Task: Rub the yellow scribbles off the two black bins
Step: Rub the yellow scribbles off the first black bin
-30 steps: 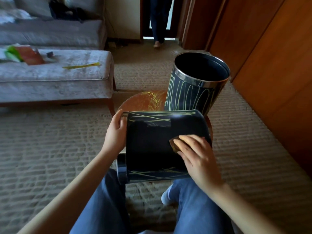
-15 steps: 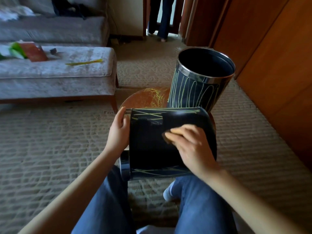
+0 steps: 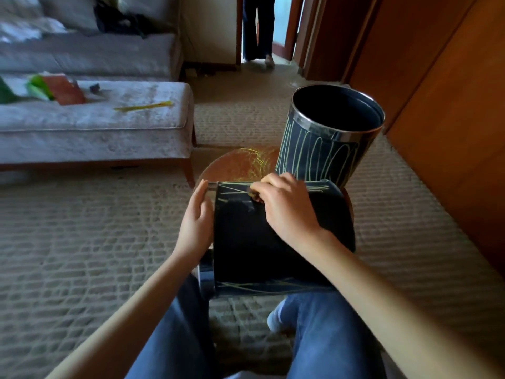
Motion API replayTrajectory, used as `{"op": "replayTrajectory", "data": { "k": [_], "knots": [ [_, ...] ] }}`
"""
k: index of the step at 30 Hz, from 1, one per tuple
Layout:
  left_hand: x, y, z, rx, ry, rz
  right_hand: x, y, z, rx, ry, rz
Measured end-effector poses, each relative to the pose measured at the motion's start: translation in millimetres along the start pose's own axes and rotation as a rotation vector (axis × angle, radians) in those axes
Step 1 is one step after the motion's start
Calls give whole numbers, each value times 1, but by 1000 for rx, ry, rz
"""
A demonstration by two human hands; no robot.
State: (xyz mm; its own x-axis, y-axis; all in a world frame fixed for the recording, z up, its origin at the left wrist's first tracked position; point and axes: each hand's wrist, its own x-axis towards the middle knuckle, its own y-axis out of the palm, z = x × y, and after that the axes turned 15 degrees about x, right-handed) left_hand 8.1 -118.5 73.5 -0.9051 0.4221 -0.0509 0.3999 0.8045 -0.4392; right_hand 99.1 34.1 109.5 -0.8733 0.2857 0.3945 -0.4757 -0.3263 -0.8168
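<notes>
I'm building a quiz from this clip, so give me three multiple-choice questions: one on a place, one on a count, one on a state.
1. Where does the yellow stick lie? A on the carpet B on the grey bench C in a bin
2. How many black bins show? A one B two C three
3. The right hand is: A empty B on the carpet C pinching a small pad against the lying bin
Key: B, the stick rests on its cushion; B, an upright bin stands behind; C, fingers curl round the pad.
</notes>
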Motion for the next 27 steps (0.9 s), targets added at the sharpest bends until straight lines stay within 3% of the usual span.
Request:
{"op": "replayTrajectory", "data": {
  "k": [3, 7, 16, 20, 24, 27],
  "knots": [
    [15, 0, 1, -49, -60, 39, -61, 3, 10, 25, -154, -115],
    [9, 1, 5, -39, 1, 33, -97, 6, 17, 12, -310, -105],
    [2, 1, 13, -11, 18, 66, 27, 19, 32, -35, 85, 93],
    [3, 0, 7, -67, 42, 51, -32, 21, 46, -27, -67, -75],
    [-1, 1, 10, -70, 84, 33, -97, 23, 49, -24, -350, -107],
    [-8, 1, 13, -46, 134, 16, -73, 23, 50, -9, -339, -113]
  ]
}}
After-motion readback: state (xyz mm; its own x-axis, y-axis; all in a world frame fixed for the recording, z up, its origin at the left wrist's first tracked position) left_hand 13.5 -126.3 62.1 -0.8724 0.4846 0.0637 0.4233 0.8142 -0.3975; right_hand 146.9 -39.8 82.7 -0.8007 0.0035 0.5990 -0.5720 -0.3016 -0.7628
